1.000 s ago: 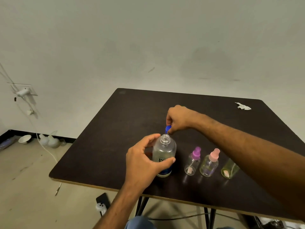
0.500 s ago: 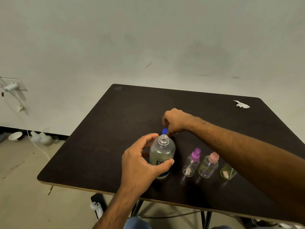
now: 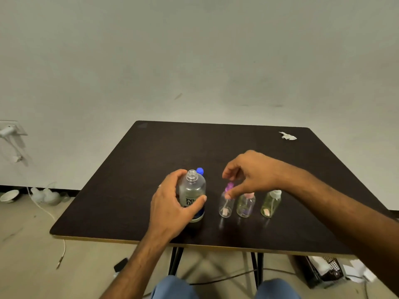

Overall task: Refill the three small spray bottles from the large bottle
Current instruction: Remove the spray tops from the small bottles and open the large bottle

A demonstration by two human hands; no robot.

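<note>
We count one large bottle (image 3: 192, 195) and three small spray bottles on the dark table (image 3: 129, 190). The large bottle stands upright near the front edge, its neck uncapped. One blue cap (image 3: 200, 170) lies on the table just behind it.

The left hand (image 3: 172, 206) is wrapped around the large bottle's body, thumb on the right side of the label, fingers curled round the left side.

The three small bottles stand upright in one row to the right of the large bottle, close to one another. We record them from left to right: the purple-topped bottle (image 3: 226, 205), the pink-topped bottle (image 3: 245, 205), and the white-topped bottle (image 3: 271, 203) with yellowish contents. All three have their spray tops on.

The right hand (image 3: 254, 173) hovers over the purple-topped bottle, part open, fingers curved downward around its spray top. The thumb tip lies against the bottle's shoulder; we cannot tell whether the fingers grip the top.

One scrap of white paper (image 3: 287, 136) lies near the far right corner of the table, well apart from the bottles.
</note>
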